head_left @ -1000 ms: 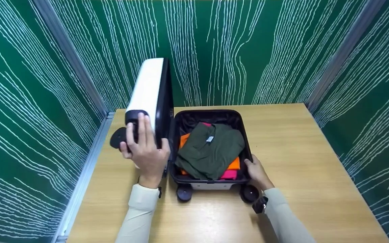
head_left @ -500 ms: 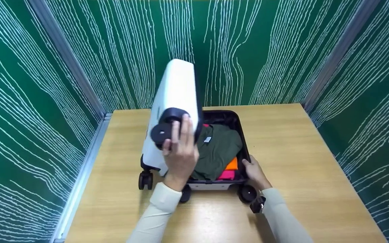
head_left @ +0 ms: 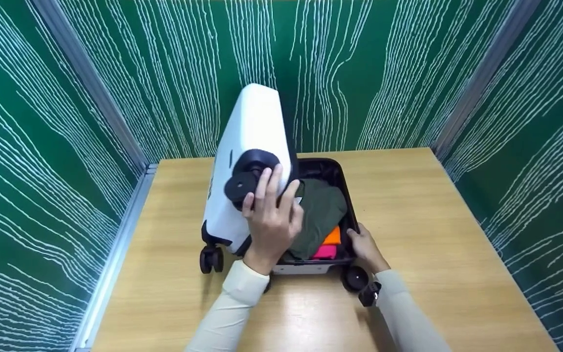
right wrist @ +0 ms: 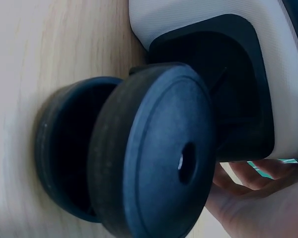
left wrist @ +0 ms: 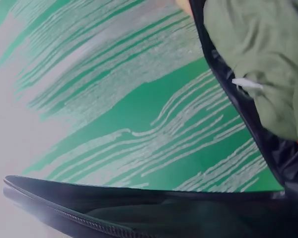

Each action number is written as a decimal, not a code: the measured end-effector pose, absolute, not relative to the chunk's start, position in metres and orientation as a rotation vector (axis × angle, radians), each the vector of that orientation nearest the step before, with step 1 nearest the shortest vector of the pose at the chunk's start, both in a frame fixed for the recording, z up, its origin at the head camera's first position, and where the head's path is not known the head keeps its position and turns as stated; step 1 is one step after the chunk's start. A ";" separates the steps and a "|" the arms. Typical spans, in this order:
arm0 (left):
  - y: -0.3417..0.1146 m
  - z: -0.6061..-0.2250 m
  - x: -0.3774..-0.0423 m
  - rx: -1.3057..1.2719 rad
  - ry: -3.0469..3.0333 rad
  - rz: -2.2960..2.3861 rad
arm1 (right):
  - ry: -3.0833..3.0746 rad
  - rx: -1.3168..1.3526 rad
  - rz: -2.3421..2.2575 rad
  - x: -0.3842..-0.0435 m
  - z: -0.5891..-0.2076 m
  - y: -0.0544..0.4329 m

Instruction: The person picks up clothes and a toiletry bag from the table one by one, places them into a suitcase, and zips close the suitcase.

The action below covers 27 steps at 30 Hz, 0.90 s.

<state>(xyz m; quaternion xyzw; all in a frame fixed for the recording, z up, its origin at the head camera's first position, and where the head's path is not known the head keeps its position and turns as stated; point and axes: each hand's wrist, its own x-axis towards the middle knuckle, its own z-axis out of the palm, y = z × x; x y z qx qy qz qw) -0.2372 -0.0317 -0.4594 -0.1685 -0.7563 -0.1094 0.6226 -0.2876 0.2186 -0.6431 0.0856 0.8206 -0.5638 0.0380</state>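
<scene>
A small white suitcase [head_left: 262, 117] lies open on the table, its lid tilted partway over the base. My left hand [head_left: 271, 225] touches the lid's near corner beside a black wheel [head_left: 240, 186], fingers extended and spread. At the base's right side, my right hand [head_left: 367, 247] grips the black rim with the thumb over it. Inside lie a dark green shirt [head_left: 318, 215], an orange cloth [head_left: 332, 236] and a pink cloth [head_left: 325, 252], partly hidden by the lid. The left wrist view looks between lid and base; the right wrist view shows a double wheel [right wrist: 169, 148] close up.
The suitcase stands on a light wooden table [head_left: 433, 234]. Green walls with white wavy lines [head_left: 384, 73] enclose it at the back and both sides. Another double wheel [head_left: 211, 259] sticks out at the lid's lower left, off the table surface or touching it, I cannot tell.
My left hand has swung the lid rightward from near upright to leaning over the base, covering more of the clothes. During the last half second it moved little. My right hand keeps its hold on the rim.
</scene>
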 end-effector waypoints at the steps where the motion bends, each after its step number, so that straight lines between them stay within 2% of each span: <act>1: -0.034 -0.458 -0.237 -0.416 -1.707 -0.287 | 2.516 0.264 -1.729 -0.288 -0.644 0.219; 6: -0.043 -0.457 -0.237 -0.525 -1.670 -0.441 | 2.510 0.264 -1.716 -0.288 -0.645 0.222; 14: -0.065 -0.438 -0.238 -0.187 -1.816 -0.659 | 2.504 0.232 -1.720 -0.288 -0.641 0.223; 27: -0.038 -0.455 -0.239 -0.485 -1.838 -0.559 | 2.417 0.246 -1.835 -0.288 -0.644 0.219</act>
